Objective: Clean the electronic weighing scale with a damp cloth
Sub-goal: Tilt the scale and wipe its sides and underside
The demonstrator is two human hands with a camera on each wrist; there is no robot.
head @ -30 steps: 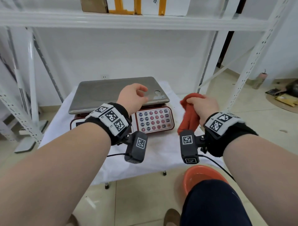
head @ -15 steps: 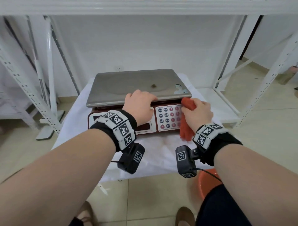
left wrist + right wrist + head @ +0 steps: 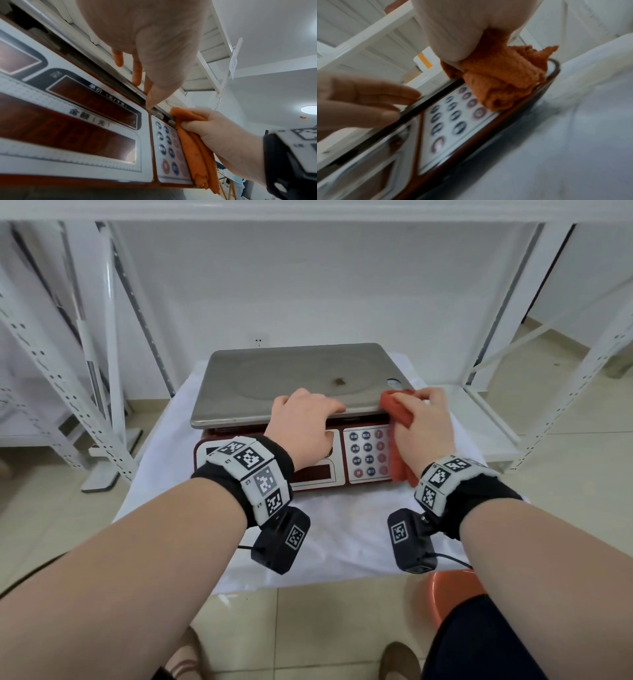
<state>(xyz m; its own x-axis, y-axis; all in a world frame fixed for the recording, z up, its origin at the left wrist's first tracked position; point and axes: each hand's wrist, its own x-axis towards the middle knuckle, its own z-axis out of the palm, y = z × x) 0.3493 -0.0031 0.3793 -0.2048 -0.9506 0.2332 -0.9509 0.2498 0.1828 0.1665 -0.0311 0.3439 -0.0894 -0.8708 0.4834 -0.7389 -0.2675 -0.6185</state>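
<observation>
On white-draped table: scale [image 3: 291,378], steel pan stained; left hand [image 3: 301,422] flat on edge, right hand [image 3: 424,422] gripping orange cloth [image 3: 397,412].

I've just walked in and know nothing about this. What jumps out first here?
A bright orange cloth, gripped in the right hand, sits at the near right corner of a steel-topped weighing scale. The left hand rests on the platform's front edge, and a brown stain marks the steel just beyond it.

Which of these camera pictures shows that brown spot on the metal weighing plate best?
The head view: it looks down on the plate, so the brown spot shows plainly. Both wrist views look along the scale's front from below and show nothing of the spot.
</observation>
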